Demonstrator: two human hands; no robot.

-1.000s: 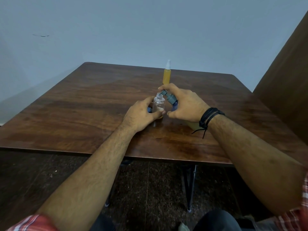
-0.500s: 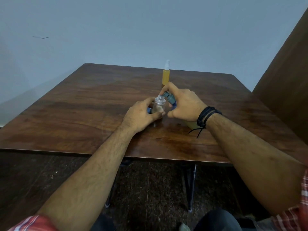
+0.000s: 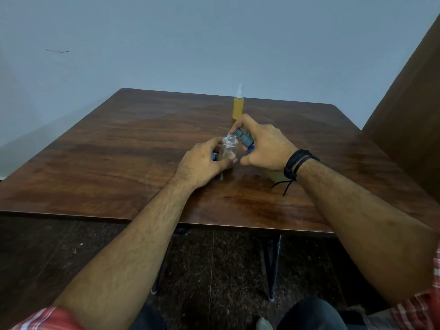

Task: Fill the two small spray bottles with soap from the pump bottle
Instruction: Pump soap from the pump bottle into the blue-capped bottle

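While gripped by left hand (image 3: 202, 163), small clear open-necked plastic bottle (image 3: 228, 150) stayed near-empty; grey pump nozzle (image 3: 242, 136), held in right hand (image 3: 266, 148), at 1 o'clock, edged closer.

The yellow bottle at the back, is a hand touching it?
Apart. The head view shows the yellow bottle standing alone, with bare table between it and the left hand.

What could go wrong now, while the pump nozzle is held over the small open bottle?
1. The clear bottle has a narrow mouth, and the pump nozzle sits at its edge, so soap may run down the outside onto the table.
2. The left hand holds this light bottle only by its side; a hard press from the right hand could tip it.
3. The filled yellow bottle stands close behind the right hand and could be knocked.
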